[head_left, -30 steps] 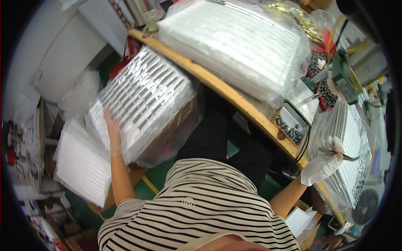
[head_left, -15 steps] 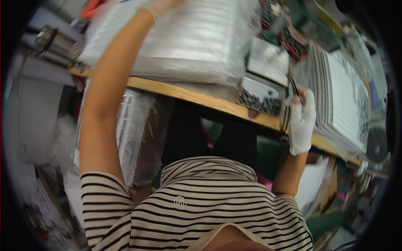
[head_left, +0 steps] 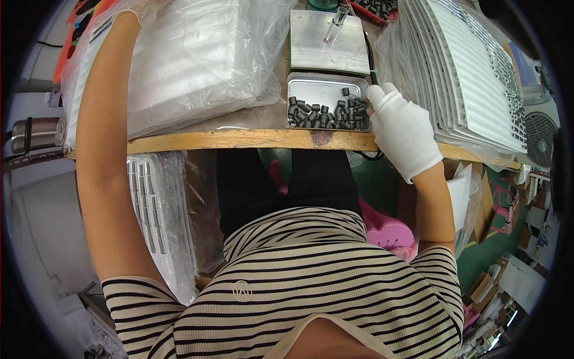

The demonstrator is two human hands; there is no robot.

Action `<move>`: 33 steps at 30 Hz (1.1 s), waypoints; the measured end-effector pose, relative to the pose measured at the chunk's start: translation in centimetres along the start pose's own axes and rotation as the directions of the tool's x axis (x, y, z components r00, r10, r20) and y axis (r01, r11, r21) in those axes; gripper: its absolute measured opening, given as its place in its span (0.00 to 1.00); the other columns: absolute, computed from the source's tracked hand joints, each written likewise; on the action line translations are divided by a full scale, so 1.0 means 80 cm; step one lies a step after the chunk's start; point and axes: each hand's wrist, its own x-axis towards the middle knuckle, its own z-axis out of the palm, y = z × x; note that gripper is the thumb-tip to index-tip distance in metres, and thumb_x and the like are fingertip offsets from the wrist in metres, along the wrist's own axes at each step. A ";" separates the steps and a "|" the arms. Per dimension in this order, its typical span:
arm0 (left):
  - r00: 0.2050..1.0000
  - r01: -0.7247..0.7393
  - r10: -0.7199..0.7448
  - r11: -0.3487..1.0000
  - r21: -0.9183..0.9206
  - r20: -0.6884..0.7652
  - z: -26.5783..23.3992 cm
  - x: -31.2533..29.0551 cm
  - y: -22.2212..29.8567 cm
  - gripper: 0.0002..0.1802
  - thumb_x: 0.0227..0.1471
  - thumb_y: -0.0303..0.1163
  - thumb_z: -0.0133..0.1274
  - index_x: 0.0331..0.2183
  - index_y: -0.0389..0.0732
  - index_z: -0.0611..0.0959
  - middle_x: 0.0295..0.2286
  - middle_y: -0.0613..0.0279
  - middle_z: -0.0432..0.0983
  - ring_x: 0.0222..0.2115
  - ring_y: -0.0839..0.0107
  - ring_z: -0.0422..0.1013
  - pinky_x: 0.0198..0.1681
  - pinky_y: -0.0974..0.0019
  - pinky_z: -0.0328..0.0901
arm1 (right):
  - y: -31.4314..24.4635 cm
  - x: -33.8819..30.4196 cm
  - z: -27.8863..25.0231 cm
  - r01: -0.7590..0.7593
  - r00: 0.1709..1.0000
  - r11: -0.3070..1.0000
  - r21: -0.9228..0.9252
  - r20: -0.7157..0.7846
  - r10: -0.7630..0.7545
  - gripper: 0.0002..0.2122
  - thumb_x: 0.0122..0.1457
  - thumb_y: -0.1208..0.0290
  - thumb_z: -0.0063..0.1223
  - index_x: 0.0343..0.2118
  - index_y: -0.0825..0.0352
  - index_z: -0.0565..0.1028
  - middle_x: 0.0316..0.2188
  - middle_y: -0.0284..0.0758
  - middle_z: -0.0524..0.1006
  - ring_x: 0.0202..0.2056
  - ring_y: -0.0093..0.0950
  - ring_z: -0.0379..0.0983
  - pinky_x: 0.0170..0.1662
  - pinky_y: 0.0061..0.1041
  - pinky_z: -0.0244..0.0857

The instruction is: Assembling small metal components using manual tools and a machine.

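My right hand [head_left: 405,133], in a white glove with bare fingertips, is closed at the right end of a shallow metal tray [head_left: 323,85]. It holds dark tweezers [head_left: 361,103], mostly hidden by the hand, with the tips over the tray. Several small black cylinders [head_left: 317,115] lie in the tray, mostly along its near side and right end. My left hand [head_left: 142,8], also gloved, is at the top edge over the plastic-wrapped stack of white ribbed panels [head_left: 197,60]; its fingers are cut off from view.
Behind the tray stands a square metal plate [head_left: 311,48] with a clear upright tube [head_left: 336,24]. Another stack of ribbed panels [head_left: 460,66] rises at the right, near a fan [head_left: 539,139]. A steel flask [head_left: 37,134] is at far left. The wooden table edge [head_left: 239,139] runs in front.
My right hand has moved left and tilted toward the tray, bringing the tweezers to the cylinders. My left hand has shifted left over the wrapped stack. The whole view has turned.
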 end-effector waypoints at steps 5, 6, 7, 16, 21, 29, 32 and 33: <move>0.993 0.013 -0.012 1.000 -0.006 0.115 -0.056 -0.010 0.090 0.09 0.40 0.19 0.46 0.28 0.36 0.78 0.28 0.46 0.75 0.26 0.57 0.72 0.31 0.58 0.65 | -0.001 0.011 0.006 0.011 0.997 0.996 -0.089 0.073 -0.005 0.11 0.49 0.80 0.49 0.37 0.64 0.71 0.33 0.37 0.73 0.28 0.35 0.77 0.28 0.33 0.71; 0.999 -0.027 0.037 0.971 -0.239 0.039 -0.081 -0.020 0.114 0.09 0.41 0.19 0.46 0.29 0.35 0.77 0.28 0.46 0.75 0.26 0.56 0.72 0.31 0.58 0.65 | -0.001 0.012 0.007 0.026 0.999 0.997 -0.076 0.039 -0.023 0.11 0.49 0.80 0.48 0.37 0.64 0.70 0.32 0.37 0.73 0.28 0.36 0.77 0.29 0.33 0.71; 0.986 0.151 -0.096 0.858 -0.491 0.136 -0.100 -0.035 0.144 0.08 0.42 0.21 0.46 0.30 0.35 0.77 0.28 0.45 0.75 0.27 0.55 0.72 0.32 0.57 0.66 | 0.000 0.014 0.008 0.040 0.999 0.997 -0.064 0.007 -0.040 0.10 0.49 0.80 0.48 0.36 0.64 0.70 0.31 0.36 0.73 0.28 0.36 0.77 0.29 0.32 0.71; 0.820 0.439 -0.164 -0.434 -0.787 0.548 -0.170 -0.146 0.300 0.09 0.49 0.20 0.49 0.36 0.37 0.72 0.42 0.49 0.72 0.35 0.70 0.74 0.42 0.71 0.68 | -0.014 -0.007 -0.036 0.057 0.937 0.601 0.797 -0.250 0.243 0.07 0.52 0.81 0.54 0.35 0.68 0.74 0.28 0.39 0.76 0.30 0.32 0.74 0.35 0.24 0.67; 0.803 0.397 -0.170 -0.563 -0.725 0.571 -0.163 -0.153 0.318 0.10 0.49 0.19 0.50 0.37 0.37 0.72 0.43 0.46 0.72 0.35 0.68 0.75 0.41 0.71 0.68 | -0.016 -0.004 -0.039 0.278 0.894 0.673 0.685 -0.440 0.078 0.07 0.51 0.82 0.55 0.34 0.68 0.74 0.27 0.39 0.75 0.28 0.32 0.74 0.34 0.24 0.67; 0.702 0.697 0.221 -0.413 -0.587 0.677 -0.161 -0.149 0.345 0.15 0.53 0.23 0.51 0.44 0.33 0.76 0.31 0.62 0.75 0.30 0.77 0.70 0.36 0.73 0.65 | -0.003 -0.010 -0.059 0.381 0.923 0.843 0.379 -0.208 -0.324 0.10 0.48 0.77 0.52 0.36 0.63 0.71 0.25 0.34 0.72 0.25 0.35 0.74 0.25 0.31 0.67; 0.673 0.706 0.347 -0.036 -0.708 0.653 -0.149 -0.153 0.347 0.15 0.53 0.23 0.51 0.44 0.35 0.78 0.32 0.66 0.74 0.28 0.78 0.68 0.35 0.75 0.63 | 0.012 -0.026 -0.068 0.365 0.927 0.893 0.262 -0.010 -0.376 0.09 0.48 0.74 0.52 0.34 0.63 0.69 0.26 0.34 0.73 0.24 0.35 0.75 0.23 0.31 0.67; 0.675 0.700 0.362 -0.037 -0.713 0.643 -0.143 -0.150 0.354 0.15 0.53 0.23 0.51 0.44 0.35 0.78 0.32 0.66 0.74 0.28 0.78 0.68 0.35 0.75 0.63 | 0.015 -0.029 -0.072 0.356 0.923 0.905 0.234 0.066 -0.380 0.08 0.48 0.73 0.52 0.33 0.64 0.69 0.26 0.34 0.73 0.24 0.34 0.75 0.23 0.31 0.67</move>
